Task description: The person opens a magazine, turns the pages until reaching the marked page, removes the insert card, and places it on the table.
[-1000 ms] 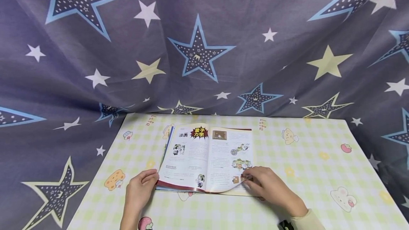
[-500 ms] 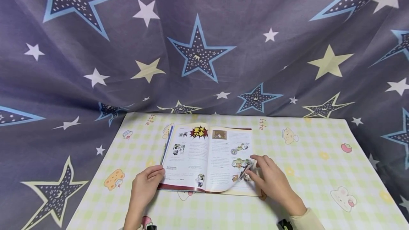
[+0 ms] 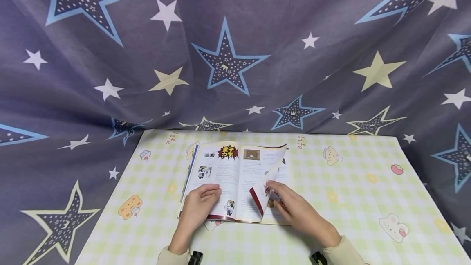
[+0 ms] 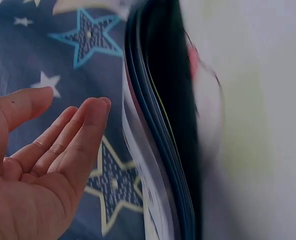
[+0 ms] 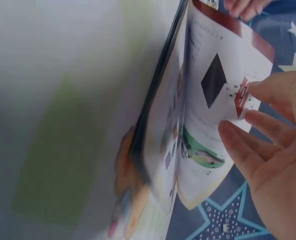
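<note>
An open magazine lies on the table with printed text and small cartoons. Its right-hand page is lifted and curls leftward, showing part of its back with a dark red strip. My right hand is at that curled page, fingertips against its back; the right wrist view shows the fingers extended and the thumb apart from them. Over the lower left page is my left hand. Its fingers are nearly straight in the left wrist view, thumb apart, with nothing between them, beside the stacked page edges.
The table has a pale green checked cover with cartoon prints. A dark curtain with stars hangs behind it and at both sides. Dark wrist-worn devices show near both sleeves at the bottom.
The right hand has moved left, and the right page has gone from a lifted lower corner to a wide leftward curl. The left hand has shifted right from the magazine's edge onto the left page.
</note>
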A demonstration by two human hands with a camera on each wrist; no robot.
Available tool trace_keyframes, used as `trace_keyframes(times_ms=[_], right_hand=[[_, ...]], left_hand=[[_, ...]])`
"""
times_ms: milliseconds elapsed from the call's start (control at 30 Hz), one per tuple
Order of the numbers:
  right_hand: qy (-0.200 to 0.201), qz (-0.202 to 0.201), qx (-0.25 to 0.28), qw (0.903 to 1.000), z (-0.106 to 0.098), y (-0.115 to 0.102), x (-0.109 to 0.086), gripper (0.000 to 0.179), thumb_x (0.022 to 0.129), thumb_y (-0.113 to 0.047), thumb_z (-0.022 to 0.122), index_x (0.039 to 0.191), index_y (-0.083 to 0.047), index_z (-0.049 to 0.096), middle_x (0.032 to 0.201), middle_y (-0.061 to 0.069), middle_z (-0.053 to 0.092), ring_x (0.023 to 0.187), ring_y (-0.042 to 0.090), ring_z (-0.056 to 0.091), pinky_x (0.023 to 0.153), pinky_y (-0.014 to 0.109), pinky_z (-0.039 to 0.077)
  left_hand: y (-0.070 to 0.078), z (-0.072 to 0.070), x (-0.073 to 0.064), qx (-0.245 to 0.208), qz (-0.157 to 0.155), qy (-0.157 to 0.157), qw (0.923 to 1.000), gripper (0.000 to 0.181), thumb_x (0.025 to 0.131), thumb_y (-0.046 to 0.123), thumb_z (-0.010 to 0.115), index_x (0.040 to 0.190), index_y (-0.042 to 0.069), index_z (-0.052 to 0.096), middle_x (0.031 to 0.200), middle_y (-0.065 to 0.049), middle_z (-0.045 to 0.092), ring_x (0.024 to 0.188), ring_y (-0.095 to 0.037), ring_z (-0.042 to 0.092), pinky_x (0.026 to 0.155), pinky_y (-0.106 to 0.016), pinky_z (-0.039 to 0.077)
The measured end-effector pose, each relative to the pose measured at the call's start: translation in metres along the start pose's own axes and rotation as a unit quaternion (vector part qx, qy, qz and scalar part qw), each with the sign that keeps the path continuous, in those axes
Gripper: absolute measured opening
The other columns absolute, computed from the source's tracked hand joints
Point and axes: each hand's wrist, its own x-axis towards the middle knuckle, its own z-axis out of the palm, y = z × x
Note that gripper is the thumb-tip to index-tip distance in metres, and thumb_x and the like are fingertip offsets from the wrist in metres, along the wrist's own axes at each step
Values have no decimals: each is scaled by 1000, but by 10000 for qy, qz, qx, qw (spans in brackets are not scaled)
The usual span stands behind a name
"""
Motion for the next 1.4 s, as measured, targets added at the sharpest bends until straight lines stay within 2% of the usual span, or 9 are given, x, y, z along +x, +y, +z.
trace_keyframes(times_ms=[167, 333, 433, 567, 767, 867, 1033, 1133, 1400], right_hand=[[-175, 31, 117, 9998, 4, -9, 8, 55, 93, -2, 69, 144, -7, 50, 148, 7, 49, 135, 20, 48, 106, 44, 44], [-254, 109, 197, 9994, 9, -14, 12, 53, 95, -5, 67, 145, -9, 50, 149, 7, 49, 134, 21, 48, 106, 44, 44], [-341, 170, 312, 9988, 11, -16, 14, 53, 97, -6, 65, 146, -10, 48, 150, 7, 48, 136, 22, 47, 106, 44, 44], [-514, 316, 429, 9973, 12, -19, 14, 54, 98, -9, 64, 149, -13, 45, 152, 4, 46, 137, 20, 45, 107, 44, 44], [-749, 852, 383, 9928, 12, -20, 12, 63, 97, -19, 68, 153, -11, 39, 151, 7, 46, 132, 20, 50, 106, 41, 45], [-998, 1029, 206, 9895, 12, -17, 9, 70, 93, -26, 73, 152, -7, 40, 151, 12, 45, 138, 27, 43, 112, 45, 38], [-1676, 960, -209, 9809, 14, -9, 1, 77, 84, -39, 80, 147, -7, 47, 151, 18, 42, 142, 42, 32, 116, 55, 27], [-1945, 985, -323, 9754, 14, -8, -1, 74, 83, -40, 81, 144, -9, 51, 152, 18, 41, 144, 44, 28, 116, 58, 25], [-1816, 669, -410, 9802, 13, -8, -3, 60, 85, -37, 79, 134, -8, 60, 146, 17, 49, 141, 42, 35, 114, 56, 30]], left_hand=[[7, 17, 2, -390, 254, -448, 9979, 28, 94, 20, 72, 113, -1, 72, 98, -9, 75, 92, -20, 73, 82, -25, 57], [13, 30, 1, -1162, 259, -998, 9879, 35, 95, 19, 71, 115, -9, 68, 99, -17, 74, 90, -36, 72, 78, -34, 60], [16, 34, -1, -1401, 155, -1202, 9827, 33, 95, 16, 71, 115, -10, 67, 98, -17, 74, 86, -34, 73, 76, -37, 61], [16, 36, -2, -1448, 64, -1247, 9815, 28, 93, 7, 71, 115, -10, 67, 96, -18, 73, 82, -28, 74, 72, -34, 61], [6, 25, -2, -1412, -39, -959, 9853, 27, 92, 3, 70, 115, -11, 67, 94, -18, 74, 79, -29, 74, 71, -31, 61], [-1, 13, -1, -1435, -185, -672, 9872, 26, 92, 1, 69, 114, -12, 66, 94, -19, 73, 79, -29, 74, 71, -31, 61], [-11, -14, -3, -1445, -533, -40, 9881, 24, 91, -3, 69, 113, -13, 67, 93, -21, 73, 76, -28, 74, 71, -32, 61], [-18, -33, -6, -1213, -731, 267, 9896, 23, 91, -2, 70, 113, -10, 68, 94, -19, 73, 75, -26, 74, 70, -31, 61], [-31, -73, -17, -774, -1171, 713, 9875, 25, 93, 1, 68, 117, -5, 68, 96, -16, 74, 79, -21, 74, 73, -29, 60]])
